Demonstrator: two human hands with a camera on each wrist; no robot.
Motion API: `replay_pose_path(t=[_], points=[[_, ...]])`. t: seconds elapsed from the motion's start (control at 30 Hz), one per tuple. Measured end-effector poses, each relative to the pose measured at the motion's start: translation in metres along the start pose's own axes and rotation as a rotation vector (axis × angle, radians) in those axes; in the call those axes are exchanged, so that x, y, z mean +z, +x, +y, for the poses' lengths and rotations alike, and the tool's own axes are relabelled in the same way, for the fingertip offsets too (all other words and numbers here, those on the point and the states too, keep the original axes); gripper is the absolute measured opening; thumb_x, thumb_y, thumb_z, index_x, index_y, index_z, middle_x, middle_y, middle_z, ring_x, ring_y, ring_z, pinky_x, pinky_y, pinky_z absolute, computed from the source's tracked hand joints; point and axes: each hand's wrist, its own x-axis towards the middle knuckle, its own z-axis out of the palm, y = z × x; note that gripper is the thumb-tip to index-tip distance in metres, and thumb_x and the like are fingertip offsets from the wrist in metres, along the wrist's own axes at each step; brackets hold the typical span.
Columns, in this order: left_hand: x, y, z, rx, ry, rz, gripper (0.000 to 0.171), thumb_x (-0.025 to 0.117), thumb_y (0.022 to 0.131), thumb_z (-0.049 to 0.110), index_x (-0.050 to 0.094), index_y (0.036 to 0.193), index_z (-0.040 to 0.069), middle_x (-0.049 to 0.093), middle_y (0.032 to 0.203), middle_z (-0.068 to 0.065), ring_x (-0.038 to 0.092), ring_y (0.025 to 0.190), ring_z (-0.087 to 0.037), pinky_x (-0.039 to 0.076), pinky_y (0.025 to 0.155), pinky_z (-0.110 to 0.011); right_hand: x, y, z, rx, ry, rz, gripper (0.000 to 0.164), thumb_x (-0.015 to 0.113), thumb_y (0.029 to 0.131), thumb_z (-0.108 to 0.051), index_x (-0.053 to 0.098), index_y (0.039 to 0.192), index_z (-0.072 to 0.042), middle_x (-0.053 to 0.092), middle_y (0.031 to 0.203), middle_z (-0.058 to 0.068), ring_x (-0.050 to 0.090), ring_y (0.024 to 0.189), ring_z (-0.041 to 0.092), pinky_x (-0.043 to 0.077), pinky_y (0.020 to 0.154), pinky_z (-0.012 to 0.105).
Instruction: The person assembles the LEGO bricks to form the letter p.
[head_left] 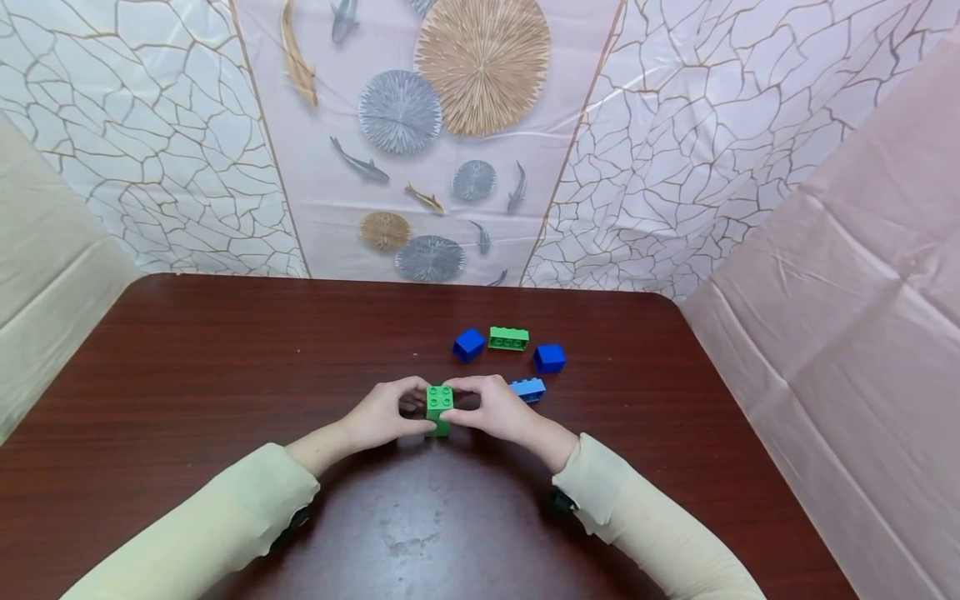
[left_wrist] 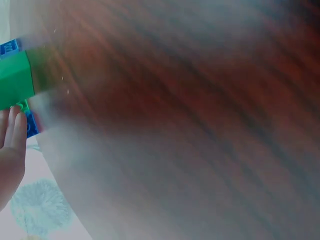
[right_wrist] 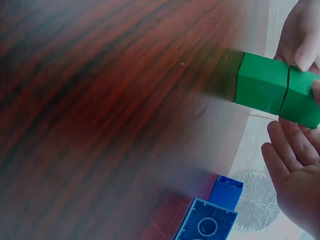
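Two square green bricks stand stacked on the dark wooden table, the upper green brick (head_left: 439, 395) with its studs up and the lower green brick (right_wrist: 262, 82) right under it. A thin dark seam shows between them in the right wrist view. My left hand (head_left: 381, 412) pinches the stack from the left, thumb at the near face and fingers behind. From the right, my right hand (head_left: 498, 407) pinches the upper brick, its thumb across the front. A light blue brick (head_left: 528, 389) lies just beyond the right hand, partly covered by it.
Behind the hands lie a dark blue brick (head_left: 468, 345), a long green brick (head_left: 508, 337) on its side with its hollow underside showing, and another dark blue brick (head_left: 550, 358). The table (head_left: 225, 350) meets a patterned cloth wall (head_left: 405, 192) at its far edge.
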Motion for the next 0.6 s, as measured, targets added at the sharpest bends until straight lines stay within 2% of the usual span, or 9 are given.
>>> replay_pose_path(t=[0.17, 0.37, 0.6], points=[[0.003, 0.001, -0.002, 0.011, 0.002, 0.038, 0.025, 0.076, 0.078, 0.017, 0.06, 0.095, 0.009, 0.069, 0.092, -0.004, 0.065, 0.085, -0.013, 0.055, 0.077, -0.029, -0.001, 0.0, -0.001, 0.02, 0.011, -0.016, 0.037, 0.068, 0.086, -0.025, 0.062, 0.12, -0.011, 0.067, 0.115, 0.002, 0.06, 0.11, 0.016, 0.05, 0.092, 0.035], [0.004, 0.003, -0.003, 0.004, 0.009, 0.03, 0.026, 0.076, 0.077, 0.018, 0.06, 0.095, 0.01, 0.068, 0.092, -0.004, 0.065, 0.085, -0.014, 0.055, 0.076, -0.027, -0.014, -0.006, 0.002, 0.027, -0.002, -0.06, 0.044, 0.068, 0.086, -0.024, 0.056, 0.126, -0.01, 0.063, 0.12, 0.006, 0.058, 0.113, 0.02, 0.049, 0.094, 0.04], [0.002, 0.003, 0.0, -0.01, 0.017, 0.027, 0.027, 0.077, 0.076, 0.017, 0.059, 0.095, 0.008, 0.068, 0.092, -0.005, 0.065, 0.086, -0.015, 0.054, 0.077, -0.025, -0.04, -0.015, 0.021, 0.118, 0.012, 0.035, 0.045, 0.068, 0.086, -0.024, 0.057, 0.125, -0.005, 0.062, 0.122, 0.013, 0.056, 0.114, 0.028, 0.047, 0.096, 0.046]])
